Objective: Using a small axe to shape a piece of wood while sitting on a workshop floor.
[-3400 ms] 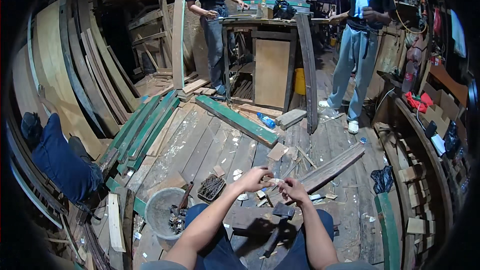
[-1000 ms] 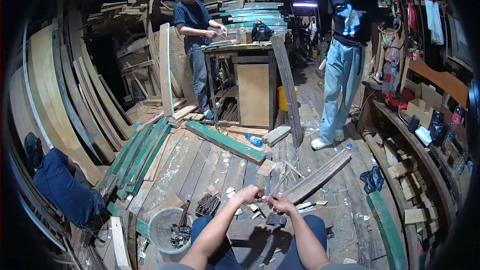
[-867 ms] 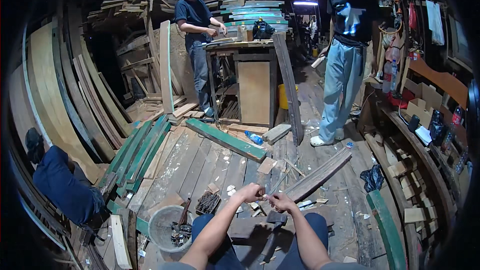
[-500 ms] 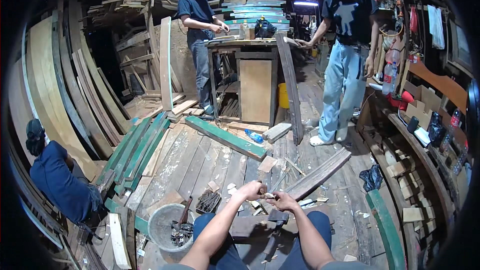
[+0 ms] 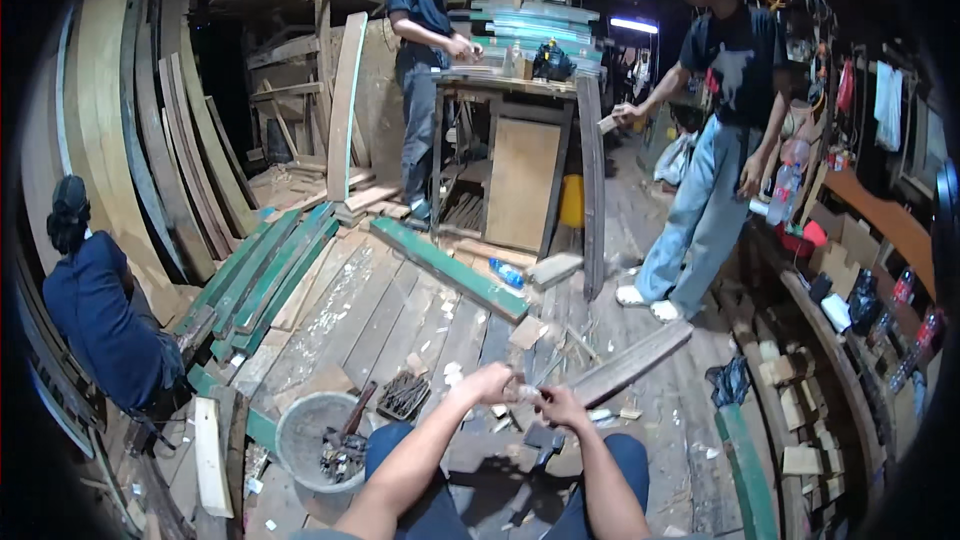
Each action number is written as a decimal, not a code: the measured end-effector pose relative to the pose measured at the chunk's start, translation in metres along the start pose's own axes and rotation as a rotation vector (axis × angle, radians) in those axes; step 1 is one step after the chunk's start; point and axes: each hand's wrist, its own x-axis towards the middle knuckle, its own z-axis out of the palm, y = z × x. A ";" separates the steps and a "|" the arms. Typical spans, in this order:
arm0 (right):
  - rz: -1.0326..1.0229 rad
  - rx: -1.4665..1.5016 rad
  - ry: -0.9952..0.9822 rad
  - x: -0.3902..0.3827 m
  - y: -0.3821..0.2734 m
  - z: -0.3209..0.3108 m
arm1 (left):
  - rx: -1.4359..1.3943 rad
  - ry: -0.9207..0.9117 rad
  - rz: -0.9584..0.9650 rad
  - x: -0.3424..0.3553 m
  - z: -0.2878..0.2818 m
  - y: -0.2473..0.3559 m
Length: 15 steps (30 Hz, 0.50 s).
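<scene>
My left hand [image 5: 490, 383] and my right hand [image 5: 562, 407] meet above my knees, both with curled fingers. Between them is a small pale piece [image 5: 524, 394], too small to name. Below my right hand, a dark metal tool head [image 5: 541, 438] shows between my knees, its lower part in shadow. A grey tub [image 5: 286, 432] stands by my left knee, with a wooden-handled tool [image 5: 354, 414] and metal bits inside. Beside the tub lies a tray of nail-like rods [image 5: 403, 395]. A worn board [image 5: 640, 360] lies on the floor just beyond my right hand.
A green beam [image 5: 450, 270] lies ahead, and stacked green boards [image 5: 265, 285] lie to the left. One person [image 5: 110, 310] sits at left; another [image 5: 420, 60] stands by a workbench [image 5: 505, 90]. A third [image 5: 720, 140] stands at right, holding a pale block [image 5: 608, 124]. Shelving [image 5: 840, 390] runs along the right.
The view has shifted slightly. My hands stay together, the pale piece now showing more between them. The person at right has drawn their hand back from the upright plank.
</scene>
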 end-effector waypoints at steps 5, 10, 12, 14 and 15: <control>-0.017 -0.014 -0.005 -0.001 -0.010 0.002 | -0.020 0.045 -0.022 -0.013 -0.007 0.007; -0.035 0.020 -0.035 -0.003 -0.005 -0.003 | -0.058 0.088 0.034 -0.010 -0.014 0.019; -0.017 0.069 -0.030 -0.004 -0.010 -0.001 | -0.047 0.087 0.032 -0.012 -0.012 0.013; -0.060 -0.010 -0.023 0.002 -0.003 -0.005 | -0.027 0.068 0.039 -0.009 -0.017 0.012; -0.068 -0.062 0.004 0.002 -0.014 -0.010 | 0.003 0.063 0.051 -0.004 -0.020 0.009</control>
